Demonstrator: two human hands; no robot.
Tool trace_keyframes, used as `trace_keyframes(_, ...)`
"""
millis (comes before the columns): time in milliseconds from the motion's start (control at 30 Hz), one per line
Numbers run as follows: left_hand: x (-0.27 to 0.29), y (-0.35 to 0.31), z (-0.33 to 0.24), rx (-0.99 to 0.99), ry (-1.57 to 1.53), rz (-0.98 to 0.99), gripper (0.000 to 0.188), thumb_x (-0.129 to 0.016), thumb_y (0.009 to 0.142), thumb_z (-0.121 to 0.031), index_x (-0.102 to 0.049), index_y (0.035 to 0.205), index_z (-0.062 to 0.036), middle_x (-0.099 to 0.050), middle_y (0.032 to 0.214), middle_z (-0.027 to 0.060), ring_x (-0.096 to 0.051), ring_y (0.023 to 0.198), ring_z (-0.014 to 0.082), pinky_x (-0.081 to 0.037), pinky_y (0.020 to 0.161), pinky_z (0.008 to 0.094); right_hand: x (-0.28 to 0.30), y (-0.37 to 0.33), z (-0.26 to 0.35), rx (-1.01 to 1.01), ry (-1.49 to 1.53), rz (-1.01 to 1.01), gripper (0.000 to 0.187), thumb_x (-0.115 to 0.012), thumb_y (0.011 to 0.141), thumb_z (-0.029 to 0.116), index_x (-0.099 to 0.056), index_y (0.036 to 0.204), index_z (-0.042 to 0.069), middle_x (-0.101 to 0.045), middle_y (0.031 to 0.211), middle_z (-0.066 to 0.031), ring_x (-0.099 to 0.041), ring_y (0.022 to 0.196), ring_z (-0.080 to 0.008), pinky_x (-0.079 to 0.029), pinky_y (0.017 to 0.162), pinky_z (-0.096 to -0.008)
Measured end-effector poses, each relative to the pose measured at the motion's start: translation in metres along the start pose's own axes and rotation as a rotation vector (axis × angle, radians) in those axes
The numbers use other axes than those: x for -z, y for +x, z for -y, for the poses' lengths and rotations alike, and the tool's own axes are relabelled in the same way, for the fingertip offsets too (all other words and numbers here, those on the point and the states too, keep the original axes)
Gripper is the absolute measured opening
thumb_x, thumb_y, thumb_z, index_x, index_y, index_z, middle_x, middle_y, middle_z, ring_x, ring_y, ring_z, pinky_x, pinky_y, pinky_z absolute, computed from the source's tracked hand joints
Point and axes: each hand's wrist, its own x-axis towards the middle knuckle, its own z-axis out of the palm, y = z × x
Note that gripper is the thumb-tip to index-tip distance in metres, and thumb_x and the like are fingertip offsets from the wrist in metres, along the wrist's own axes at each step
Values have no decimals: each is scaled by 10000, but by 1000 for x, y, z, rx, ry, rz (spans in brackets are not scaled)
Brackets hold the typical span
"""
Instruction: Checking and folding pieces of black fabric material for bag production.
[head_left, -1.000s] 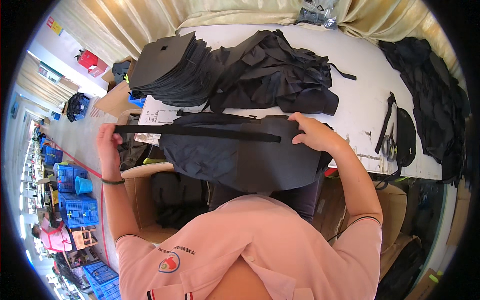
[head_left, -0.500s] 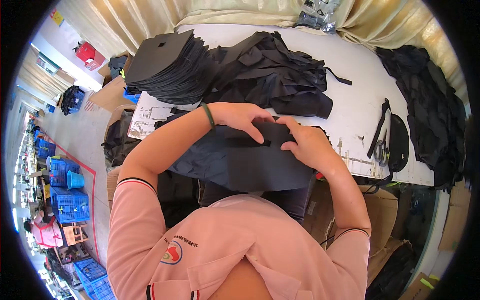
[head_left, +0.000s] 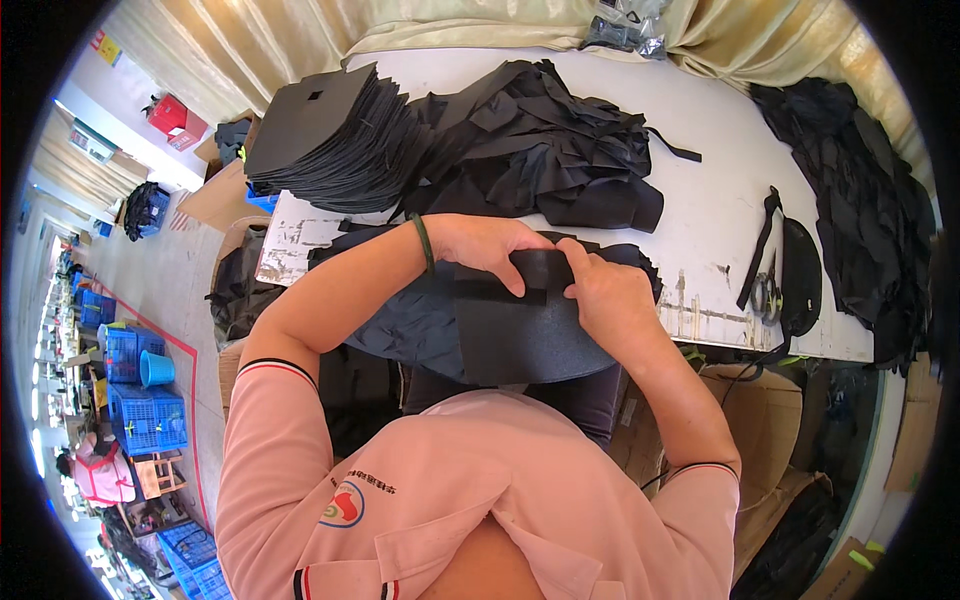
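Note:
A stiff black sheet [head_left: 520,345] lies in front of me at the near table edge, over dark, thinner cloth [head_left: 405,330]. Its far edge bends up between my hands, near a dark slot-like strip. My left hand [head_left: 485,245], with a green band on the wrist, is closed on that far edge, thumb on top. Beside it, my right hand [head_left: 608,300] pinches the raised part with bent fingers. The fingertips of both hands nearly meet, and what lies behind the fold is hidden.
On the white table [head_left: 700,250] stand a stack of black sheets [head_left: 315,130] and a heap of black fabric pieces [head_left: 540,140]. At right lie a black pouch [head_left: 800,280], scissors [head_left: 767,297] and more black fabric [head_left: 860,210]. Blue crates [head_left: 148,415] line the left floor.
My right hand has drawn in closer to the left and closed more tightly. The sheet's far edge between them now curves up more.

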Motion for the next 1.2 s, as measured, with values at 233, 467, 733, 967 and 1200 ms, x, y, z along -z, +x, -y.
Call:
trace_keyframes(233,-7,6,1,-112,254,-116,534,-713,826,-86,-507,1311,-6,-643,1188,119,-591,1102,209,-442,979,332,-3,1,0,-82,-21,59,491,-707,803,123,-495,1241,57,-665,806,-122,-690,722,-295,-527,622,-391)
trace_keyframes(467,-64,-13,-10,-257,1003,-529,863,-810,723,-386,-411,1434,-102,-367,1487,233,-317,1414,359,-254,1136,561,-9,3,-26,-204,50,90,492,-734,792,155,-517,1228,85,-678,854,-122,-682,807,-323,-531,699,-410)
trace_keyframes(733,-125,-22,46,-132,1030,-273,1096,-838,647,-468,-255,1541,-223,-145,1608,175,-106,1495,359,-78,1137,671,-20,89,-120,-333,95,-99,450,-744,803,231,-570,1199,106,-642,1029,-135,-625,1010,-328,-507,855,-420)
trace_keyframes(967,-124,-23,45,-190,960,-273,951,-792,723,-454,-321,1512,-205,-165,1602,163,-134,1488,355,-94,1137,669,-65,164,-183,-639,-94,18,316,-657,827,135,-621,1139,104,-683,1100,-149,-646,1052,-324,-499,892,-436)
trace_keyframes(1200,-68,-49,31,-501,593,-756,439,-765,817,-187,-618,1219,-91,-570,1317,136,-507,1275,329,-333,1120,476,25,167,-131,-189,238,-271,169,-736,798,149,-674,913,41,-697,932,-128,-659,872,-280,-515,786,-369)
